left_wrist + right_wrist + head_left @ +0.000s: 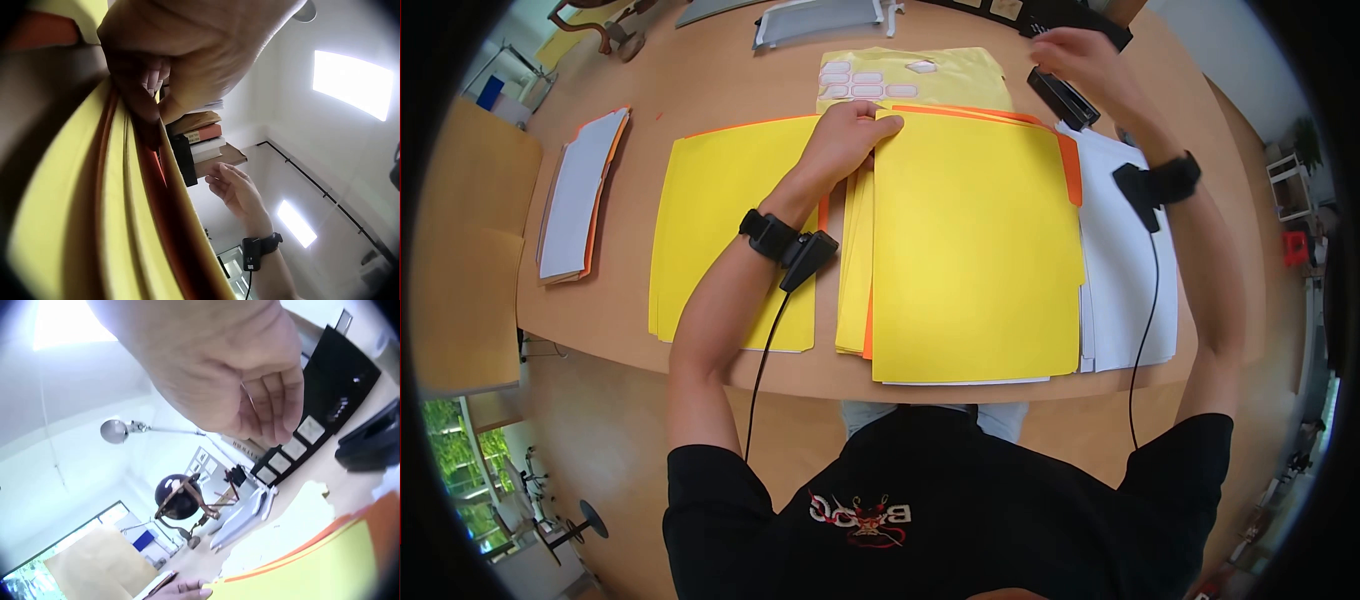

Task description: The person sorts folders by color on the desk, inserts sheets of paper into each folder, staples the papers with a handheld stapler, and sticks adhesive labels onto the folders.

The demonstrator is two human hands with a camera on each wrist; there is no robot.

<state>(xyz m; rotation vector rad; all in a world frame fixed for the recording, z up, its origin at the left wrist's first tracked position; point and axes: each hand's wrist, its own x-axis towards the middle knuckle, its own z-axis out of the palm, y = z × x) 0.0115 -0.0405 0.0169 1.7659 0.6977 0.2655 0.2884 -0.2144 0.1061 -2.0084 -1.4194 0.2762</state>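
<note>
At its upper left corner, my left hand (840,145) pinches the front yellow folder (975,250), thumb on top and fingers under the edge. Several yellow and orange folder edges fan out beneath that hand (187,56) in the left wrist view. My right hand (1090,70) is raised above the table's far right, near a black object (1062,98), touching nothing that shows. Its fingers bend loosely in the right wrist view, where the hand (219,369) hides part of its own palm. White sheets (1125,260) lie partly under the folders' right side.
Another yellow stack (730,230) lies left of the held folders. Farther left is a white and orange pile (582,195). A yellow envelope with labels (915,75) lies behind, with a grey tray (825,22) beyond. The table's front edge runs close to the torso.
</note>
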